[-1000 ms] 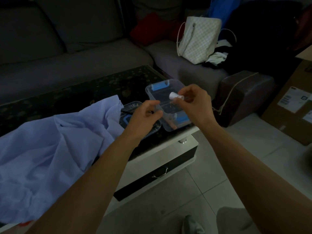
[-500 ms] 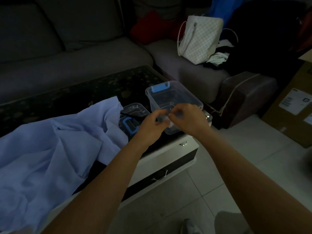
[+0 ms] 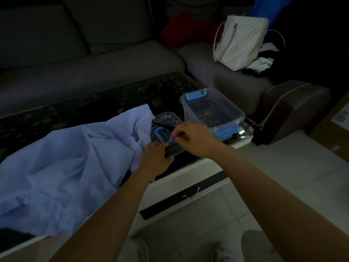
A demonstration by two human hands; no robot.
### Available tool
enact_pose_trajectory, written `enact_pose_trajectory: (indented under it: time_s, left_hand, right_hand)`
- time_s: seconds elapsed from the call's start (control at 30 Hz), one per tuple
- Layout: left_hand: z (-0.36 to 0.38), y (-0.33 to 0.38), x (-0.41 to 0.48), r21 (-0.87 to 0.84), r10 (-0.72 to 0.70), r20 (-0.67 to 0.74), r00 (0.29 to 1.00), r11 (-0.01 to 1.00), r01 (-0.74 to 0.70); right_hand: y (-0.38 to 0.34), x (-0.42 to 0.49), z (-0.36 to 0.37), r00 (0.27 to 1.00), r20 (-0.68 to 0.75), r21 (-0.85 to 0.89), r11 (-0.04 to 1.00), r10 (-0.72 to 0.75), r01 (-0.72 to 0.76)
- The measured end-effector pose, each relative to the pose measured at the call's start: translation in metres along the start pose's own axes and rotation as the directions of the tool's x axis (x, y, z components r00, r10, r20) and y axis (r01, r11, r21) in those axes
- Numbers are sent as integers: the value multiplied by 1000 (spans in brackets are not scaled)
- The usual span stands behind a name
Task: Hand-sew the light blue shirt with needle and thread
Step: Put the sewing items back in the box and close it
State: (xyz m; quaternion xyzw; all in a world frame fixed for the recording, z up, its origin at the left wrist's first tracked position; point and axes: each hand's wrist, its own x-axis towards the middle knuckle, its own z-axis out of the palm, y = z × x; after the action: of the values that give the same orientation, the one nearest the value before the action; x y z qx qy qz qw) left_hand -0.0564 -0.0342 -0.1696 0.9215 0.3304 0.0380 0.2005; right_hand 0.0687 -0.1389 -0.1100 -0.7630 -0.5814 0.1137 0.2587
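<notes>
— Where's the shirt?
— The light blue shirt (image 3: 66,163) lies crumpled over the left and near part of the dark table (image 3: 94,103), with its right edge against the lid (image 3: 166,118).
— And my left hand?
— Your left hand (image 3: 155,159) is just right of the shirt, with its fingers curled over the lid's near edge and clamped on it.
— What's on the lid?
— A thin dark thing (image 3: 160,124) lies across it; the light is too dim to tell what.
— My right hand?
— Your right hand (image 3: 194,138) is over the lid's right end. Thumb and forefinger are drawn together by the blue handle, but you can't tell what, if anything, sits between them.
— Further right?
— The clear box (image 3: 195,95) with blue latches stands open at the table's right corner. Far behind it, a white bag (image 3: 241,44) leans on the sofa (image 3: 113,63).
</notes>
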Motion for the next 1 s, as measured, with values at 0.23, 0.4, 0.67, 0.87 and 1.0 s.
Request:
enact_pose_trajectory:
  time_s: [0.23,0.4,0.67,0.87,1.0]
  left_hand:
    - [-9,-28,2,-69,81,-68,994,994,-85]
    - [-16,-40,-1,-84,28,-43,999,996,-32]
    - [-10,-28,-3,71,69,-98,993,996,-63]
    - [-7,-6,-2,76,174,-114,978,983,-166]
    - [0,-1,1,142,168,-154,974,979,-147]
  right_hand:
    - [18,39,48,922,164,-252,919,351,-305]
    - [11,45,51,916,140,-402,867,375,-293]
    - [-13,40,17,982,22,75,979,189,-190]
    - [-12,23,-38,925,-301,257,954,232,-156]
    - [23,2,-56,866,-331,110,927,375,-360]
